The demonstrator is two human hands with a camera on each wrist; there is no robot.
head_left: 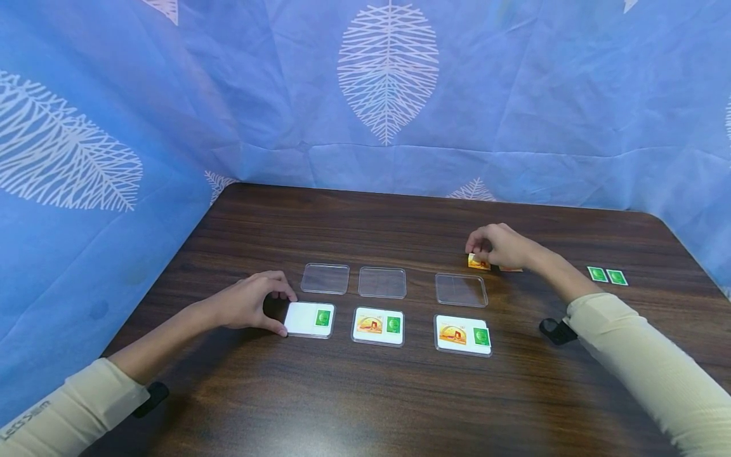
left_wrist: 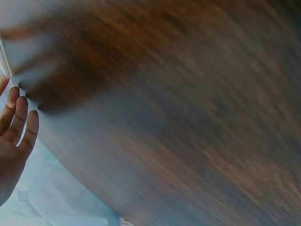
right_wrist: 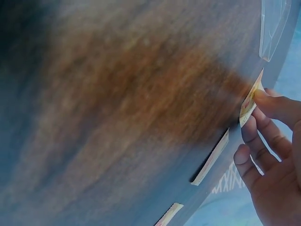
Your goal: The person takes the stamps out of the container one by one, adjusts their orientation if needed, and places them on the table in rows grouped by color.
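Observation:
My right hand [head_left: 502,246] pinches an orange-and-yellow stamp [right_wrist: 250,102] between thumb and fingers, its edge tilted up near the tabletop. Another stamp [head_left: 510,270] lies partly hidden under that hand. At the left, my left hand [head_left: 251,301] holds a shallow clear case [head_left: 298,320] by its left end, thumb at the near corner and fingers at the far one. Inside, a white card bears one green stamp [head_left: 322,317] on its right side. The middle case [head_left: 378,340] and the right case [head_left: 462,350] each hold a white card with an orange stamp and a green stamp.
Behind the cases lie three clear lids, a left lid [head_left: 325,279], a middle lid [head_left: 382,283] and a right lid [head_left: 461,290]. Two green stamps [head_left: 607,275] lie side by side at the right of the dark wooden table [head_left: 365,393]. Blue leaf-patterned cloth [head_left: 274,82] hangs behind.

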